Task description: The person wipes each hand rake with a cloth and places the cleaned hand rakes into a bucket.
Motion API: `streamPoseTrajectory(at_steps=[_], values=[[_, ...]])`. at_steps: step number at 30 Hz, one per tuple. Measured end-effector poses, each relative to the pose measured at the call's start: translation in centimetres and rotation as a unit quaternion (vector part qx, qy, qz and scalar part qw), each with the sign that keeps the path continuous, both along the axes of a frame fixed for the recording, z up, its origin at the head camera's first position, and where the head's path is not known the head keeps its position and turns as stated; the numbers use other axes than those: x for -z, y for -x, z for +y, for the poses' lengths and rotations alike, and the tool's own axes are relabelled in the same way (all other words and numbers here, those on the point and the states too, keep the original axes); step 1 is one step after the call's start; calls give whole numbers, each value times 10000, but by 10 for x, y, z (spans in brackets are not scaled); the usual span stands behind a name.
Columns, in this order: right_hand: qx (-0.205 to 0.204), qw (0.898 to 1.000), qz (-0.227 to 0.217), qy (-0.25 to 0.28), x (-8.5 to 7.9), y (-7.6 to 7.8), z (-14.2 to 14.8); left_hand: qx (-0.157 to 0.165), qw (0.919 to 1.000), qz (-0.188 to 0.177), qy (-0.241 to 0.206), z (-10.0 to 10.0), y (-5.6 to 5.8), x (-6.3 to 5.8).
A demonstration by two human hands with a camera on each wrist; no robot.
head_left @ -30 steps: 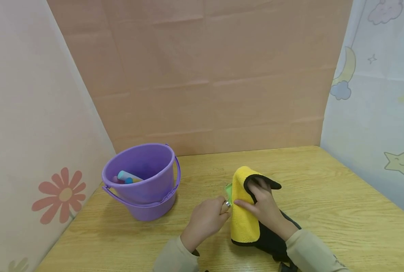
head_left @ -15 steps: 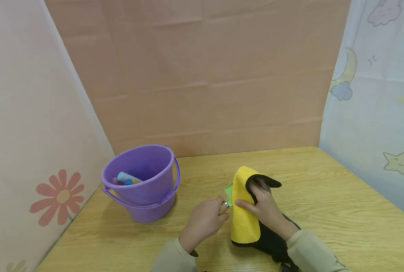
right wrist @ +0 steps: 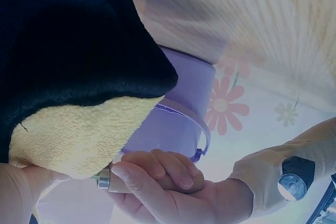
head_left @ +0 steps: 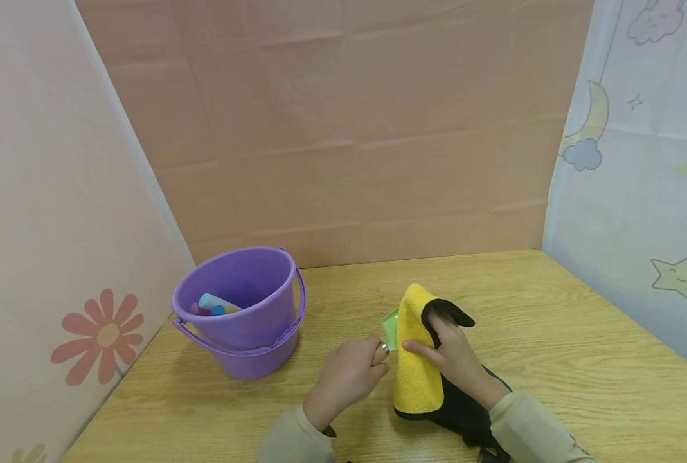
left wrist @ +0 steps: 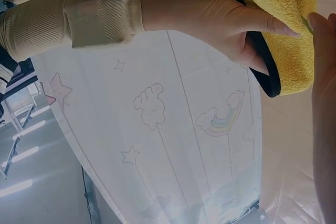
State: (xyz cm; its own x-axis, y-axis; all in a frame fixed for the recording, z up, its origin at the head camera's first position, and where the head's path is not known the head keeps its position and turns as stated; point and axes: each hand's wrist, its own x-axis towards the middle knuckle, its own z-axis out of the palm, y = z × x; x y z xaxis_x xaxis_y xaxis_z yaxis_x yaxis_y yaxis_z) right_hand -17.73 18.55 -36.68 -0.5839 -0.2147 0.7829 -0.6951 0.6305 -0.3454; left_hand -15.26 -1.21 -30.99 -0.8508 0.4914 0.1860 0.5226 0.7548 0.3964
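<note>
My left hand point(head_left: 346, 376) grips the short wooden handle of a small green-headed shovel point(head_left: 389, 329), its metal collar just past the fingers. A thick cloth point(head_left: 417, 379), yellow on one face and black on the other, is folded over part of the green head and hides it. My right hand point(head_left: 457, 361) holds the cloth from the right, thumb on the yellow face and fingers tucked under the black-edged fold. The right wrist view shows the left hand point(right wrist: 163, 187) wrapped around the handle, with the collar point(right wrist: 103, 178) right at the cloth's yellow side.
A purple bucket point(head_left: 288, 302) with its handle hanging down stands at the left on the wooden table point(head_left: 551, 334). Inside lie several coloured pieces, among them a light-blue cylinder point(head_left: 218, 302). A tan backdrop point(head_left: 349, 128) and printed side panels enclose the table.
The cloth and right hand have shifted slightly right, and a little more of the green head shows. The left hand keeps its grip on the handle, nearly still.
</note>
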Motion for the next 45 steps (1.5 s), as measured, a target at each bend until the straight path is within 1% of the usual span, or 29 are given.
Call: streamPoseTrajectory(at_steps=[4, 10, 13, 16, 19, 27, 34, 37, 42, 44, 45], values=[[-29, 10000, -40, 46, 1, 0, 1, 26, 10000, 12, -14, 0, 0, 1], [-97, 9992, -271, 286, 3, 1, 3, 59, 10000, -21, -78, -1, 0, 0], [-110, 9990, -296, 329, 3, 1, 5, 66, 9999, -13, -92, -1, 1, 0], [-67, 9988, -264, 399, 4, 3, 7, 91, 9999, 23, -109, -2, 1, 0], [73, 9984, -238, 507, 4, 4, 10, 88, 9999, 55, -107, -3, 2, 0], [201, 9937, -695, 859, 4, 3, 13, 70, 10000, 54, -29, -4, 2, -1], [459, 9893, -771, 1147, 6, 3, 17, 102, 9997, 195, -85, -6, 1, 0], [659, 9884, -693, 1182, 7, 5, 19, 115, 9997, 174, -98, -7, 1, 1], [1082, 9871, -368, 1123, 6, 6, 25, 157, 9997, 28, -172, -8, 1, 1], [1189, 9851, -405, 1173, 6, 6, 28, 149, 9997, 10, -178, -8, 3, 0], [1249, 9834, -508, 1218, 6, 6, 29, 140, 9997, 9, -185, -9, 3, 0]])
